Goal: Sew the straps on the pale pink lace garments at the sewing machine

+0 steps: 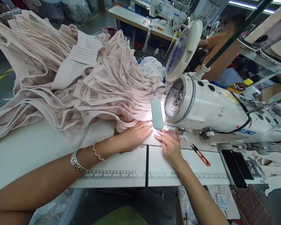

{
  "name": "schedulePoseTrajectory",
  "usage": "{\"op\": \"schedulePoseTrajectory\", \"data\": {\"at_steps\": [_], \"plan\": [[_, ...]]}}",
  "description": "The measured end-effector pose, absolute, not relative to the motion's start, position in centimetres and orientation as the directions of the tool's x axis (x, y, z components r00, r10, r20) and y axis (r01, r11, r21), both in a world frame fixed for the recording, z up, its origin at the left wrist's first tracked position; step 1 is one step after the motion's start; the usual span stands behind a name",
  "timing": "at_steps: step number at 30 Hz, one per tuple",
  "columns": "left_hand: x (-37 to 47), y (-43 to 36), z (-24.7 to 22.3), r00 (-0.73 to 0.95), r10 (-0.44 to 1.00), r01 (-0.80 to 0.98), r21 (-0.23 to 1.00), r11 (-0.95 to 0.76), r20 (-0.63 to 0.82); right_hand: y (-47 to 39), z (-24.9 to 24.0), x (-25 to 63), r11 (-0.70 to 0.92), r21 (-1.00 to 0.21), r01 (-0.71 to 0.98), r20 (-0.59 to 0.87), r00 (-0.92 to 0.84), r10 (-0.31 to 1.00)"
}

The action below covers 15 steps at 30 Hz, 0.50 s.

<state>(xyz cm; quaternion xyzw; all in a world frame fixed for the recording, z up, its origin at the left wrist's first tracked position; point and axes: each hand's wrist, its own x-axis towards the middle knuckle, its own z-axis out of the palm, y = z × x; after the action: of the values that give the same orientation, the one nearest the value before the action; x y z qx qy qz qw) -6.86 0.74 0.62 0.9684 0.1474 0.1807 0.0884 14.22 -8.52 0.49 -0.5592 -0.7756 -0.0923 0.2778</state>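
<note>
A large heap of pale pink fabric pieces with lace (112,84) covers the left and middle of the white table (49,150). Its right end runs up to the white sewing machine (210,106), under a small lit lamp (157,114). My left hand (137,135) lies flat on the pink cloth just left of the needle area, fingers stretched toward it. Close by on the right, my right hand (170,143) rests its fingertips on the cloth's edge beside the presser foot. Its fingers are slightly apart. The needle itself is hard to make out.
Orange-handled snips (201,155) lie right of my right hand, and a dark phone (235,167) sits farther right. A ruler strip (121,175) runs along the front edge. Behind are another machine (168,15) and a person in orange (221,50).
</note>
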Motion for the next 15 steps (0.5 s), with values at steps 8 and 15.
{"op": "schedulePoseTrajectory", "data": {"at_steps": [8, 15], "plan": [[-6.7, 1.1, 0.4, 0.891, 0.321, 0.256, 0.228, -0.94, 0.322, -8.4, 0.7, 14.4, 0.367, -0.184, 0.912, 0.487, -0.24, 0.84], [-6.5, 1.1, 1.5, 0.882, 0.384, 0.309, 0.281, -0.909, 0.274, -8.2, 0.6, 14.5, 0.333, -0.168, 0.928, 0.424, -0.237, 0.874]]}}
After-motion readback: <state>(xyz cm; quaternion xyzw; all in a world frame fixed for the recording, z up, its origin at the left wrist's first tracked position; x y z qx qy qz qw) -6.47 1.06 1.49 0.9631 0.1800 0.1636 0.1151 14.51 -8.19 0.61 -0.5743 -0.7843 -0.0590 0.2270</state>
